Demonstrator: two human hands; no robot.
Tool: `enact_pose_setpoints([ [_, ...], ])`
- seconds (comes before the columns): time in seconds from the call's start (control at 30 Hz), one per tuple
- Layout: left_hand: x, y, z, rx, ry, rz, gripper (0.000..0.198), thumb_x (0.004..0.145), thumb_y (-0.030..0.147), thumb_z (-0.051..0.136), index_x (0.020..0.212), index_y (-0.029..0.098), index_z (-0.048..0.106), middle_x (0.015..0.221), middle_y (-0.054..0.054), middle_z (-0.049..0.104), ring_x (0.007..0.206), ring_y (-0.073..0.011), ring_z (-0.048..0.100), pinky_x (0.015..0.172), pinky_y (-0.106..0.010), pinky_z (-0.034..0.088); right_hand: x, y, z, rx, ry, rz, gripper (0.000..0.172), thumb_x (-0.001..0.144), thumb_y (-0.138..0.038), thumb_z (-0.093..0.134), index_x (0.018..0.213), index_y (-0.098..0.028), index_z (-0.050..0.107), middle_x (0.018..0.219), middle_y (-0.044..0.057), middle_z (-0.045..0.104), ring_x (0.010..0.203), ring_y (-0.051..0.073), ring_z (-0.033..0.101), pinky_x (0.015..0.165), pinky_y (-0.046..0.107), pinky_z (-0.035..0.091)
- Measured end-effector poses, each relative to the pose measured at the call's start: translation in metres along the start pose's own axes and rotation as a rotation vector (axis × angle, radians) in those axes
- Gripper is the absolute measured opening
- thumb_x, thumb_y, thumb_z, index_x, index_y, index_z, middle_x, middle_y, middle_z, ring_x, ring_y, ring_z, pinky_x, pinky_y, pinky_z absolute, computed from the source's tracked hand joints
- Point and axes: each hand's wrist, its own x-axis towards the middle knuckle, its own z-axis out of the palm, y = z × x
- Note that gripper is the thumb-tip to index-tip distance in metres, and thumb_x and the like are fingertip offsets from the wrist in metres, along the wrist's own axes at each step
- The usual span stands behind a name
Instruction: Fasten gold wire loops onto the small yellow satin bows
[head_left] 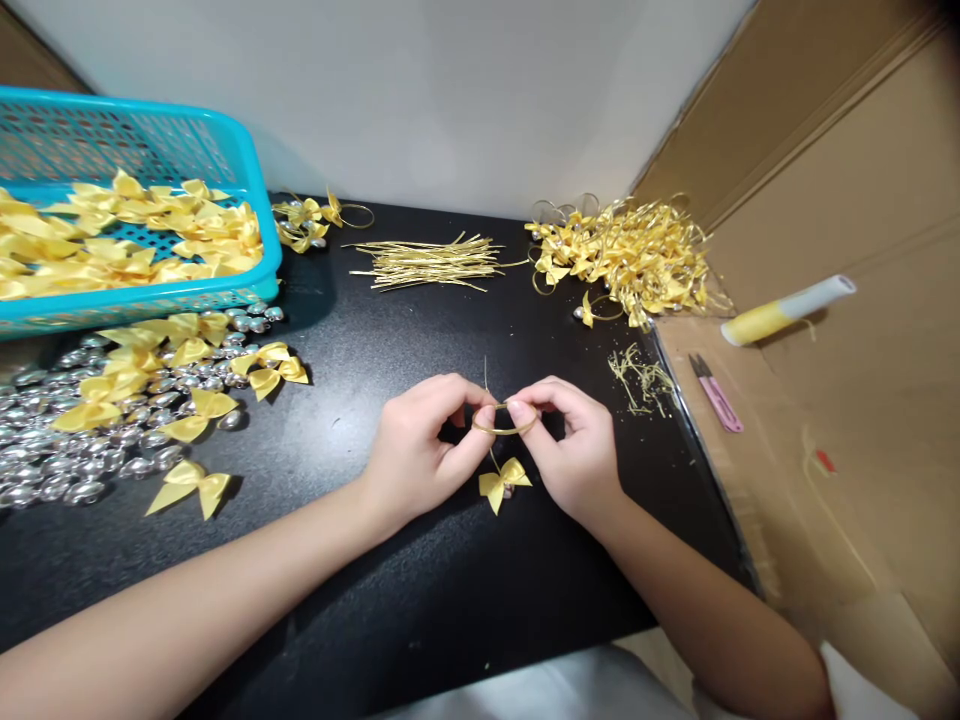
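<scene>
Between my hands is a loop of gold cord (507, 431), pinched at its far side. The fingertips of my left hand (424, 435) are closed on the left part of the loop. My right hand (574, 440) pinches it on the right, its thumb close to the left one. A thin cord end sticks up beyond the fingers. Below the loop hangs or lies a yellow ribbon bow (504, 484) with a small shiny bead behind it, joined by a short strand. The exact join under the fingertips is hidden.
A turquoise basket (259, 215) of yellow bows stands left, with silver beads (142, 465) and loose bows before it. Cut gold cords (427, 262) lie at the back. Finished-looking looped bows (630, 260) are heaped right, near cord scraps (640, 380) and pink thread snips (716, 393).
</scene>
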Motion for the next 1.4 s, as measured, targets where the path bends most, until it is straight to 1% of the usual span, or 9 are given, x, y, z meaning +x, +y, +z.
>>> enact_pose_setpoints([
  [0.1, 0.004, 0.003, -0.005, 0.062, -0.071, -0.03, 0.008, 0.079, 0.022, 0.056, 0.074, 0.018, 0.061, 0.066, -0.001, 0.064, 0.06, -0.0141, 0.057, 0.06, -0.026, 0.043, 0.002, 0.0, -0.002, -0.018, -0.006, 0.006, 0.014, 0.086, -0.021, 0.059, 0.072, -0.02, 0.063, 0.068, 0.0, 0.061, 0.066, 0.013, 0.055, 0.063, 0.028, 0.044],
  [0.27, 0.012, 0.017, -0.024, 0.312, -0.583, -0.245, 0.024, 0.07, 0.044, 0.066, 0.075, 0.02, 0.064, 0.074, -0.004, 0.067, 0.066, -0.0223, 0.061, 0.056, -0.031, 0.039, 0.01, 0.002, -0.017, -0.061, -0.051, 0.093, 0.014, 0.086, -0.023, 0.059, 0.074, -0.018, 0.064, 0.068, 0.0, 0.061, 0.063, 0.011, 0.052, 0.061, 0.025, 0.043],
  [0.37, 0.011, 0.021, -0.028, 0.344, -0.707, -0.29, 0.026, 0.078, 0.046, 0.061, 0.085, 0.02, 0.066, 0.086, -0.004, 0.069, 0.075, -0.0235, 0.064, 0.061, -0.032, 0.041, 0.014, -0.002, -0.027, -0.093, -0.248, 0.242, 0.011, 0.083, -0.019, 0.06, 0.074, -0.017, 0.066, 0.066, -0.001, 0.06, 0.06, 0.01, 0.051, 0.058, 0.023, 0.041],
  [0.5, 0.007, 0.019, -0.021, 0.301, -0.73, -0.32, 0.022, 0.077, 0.042, 0.063, 0.084, 0.021, 0.065, 0.087, -0.002, 0.068, 0.078, -0.0225, 0.064, 0.062, -0.03, 0.041, 0.013, -0.012, -0.032, -0.198, -0.538, 0.305, 0.013, 0.078, -0.009, 0.059, 0.07, -0.016, 0.065, 0.067, -0.002, 0.061, 0.064, 0.009, 0.052, 0.059, 0.021, 0.039],
  [0.7, 0.003, 0.016, -0.011, 0.254, -0.702, -0.309, 0.011, 0.076, 0.031, 0.061, 0.078, 0.021, 0.066, 0.082, -0.002, 0.067, 0.078, -0.0208, 0.062, 0.065, -0.03, 0.042, 0.007, -0.013, -0.033, -0.329, -0.641, 0.221, 0.016, 0.079, -0.004, 0.058, 0.073, -0.018, 0.065, 0.074, -0.002, 0.065, 0.078, 0.012, 0.056, 0.071, 0.025, 0.042],
  [0.9, 0.0, 0.017, -0.009, 0.247, -0.669, -0.3, 0.016, 0.081, 0.033, 0.059, 0.073, 0.02, 0.065, 0.077, -0.002, 0.066, 0.072, -0.0197, 0.061, 0.062, -0.029, 0.04, 0.003, -0.012, -0.038, -0.252, -0.601, 0.117, 0.011, 0.083, -0.009, 0.062, 0.076, -0.017, 0.064, 0.096, 0.002, 0.068, 0.092, 0.014, 0.061, 0.085, 0.029, 0.045],
  [1.13, 0.002, 0.014, -0.011, 0.167, -0.607, -0.346, 0.011, 0.079, 0.026, 0.059, 0.07, 0.021, 0.064, 0.071, 0.0, 0.068, 0.063, -0.0165, 0.061, 0.056, -0.026, 0.038, 0.004, -0.011, -0.031, -0.212, -0.56, 0.089, 0.013, 0.085, -0.009, 0.058, 0.074, -0.016, 0.062, 0.086, 0.002, 0.069, 0.084, 0.014, 0.063, 0.081, 0.029, 0.046],
  [1.3, 0.004, 0.008, -0.012, -0.175, -0.522, -0.468, 0.005, 0.081, 0.026, 0.059, 0.081, 0.021, 0.06, 0.069, 0.003, 0.069, 0.06, -0.0131, 0.064, 0.057, -0.022, 0.045, 0.008, -0.011, -0.028, -0.219, -0.481, 0.135, 0.013, 0.083, -0.01, 0.06, 0.072, -0.017, 0.063, 0.079, 0.001, 0.068, 0.077, 0.013, 0.063, 0.073, 0.026, 0.048],
  [1.4, 0.005, 0.005, -0.012, -0.308, -0.495, -0.555, 0.014, 0.081, 0.032, 0.061, 0.085, 0.02, 0.057, 0.07, 0.002, 0.069, 0.06, -0.0131, 0.065, 0.055, -0.021, 0.046, 0.008, -0.012, -0.029, -0.2, -0.408, 0.129, 0.013, 0.082, -0.01, 0.061, 0.072, -0.017, 0.063, 0.079, 0.0, 0.069, 0.076, 0.012, 0.063, 0.072, 0.024, 0.048],
])
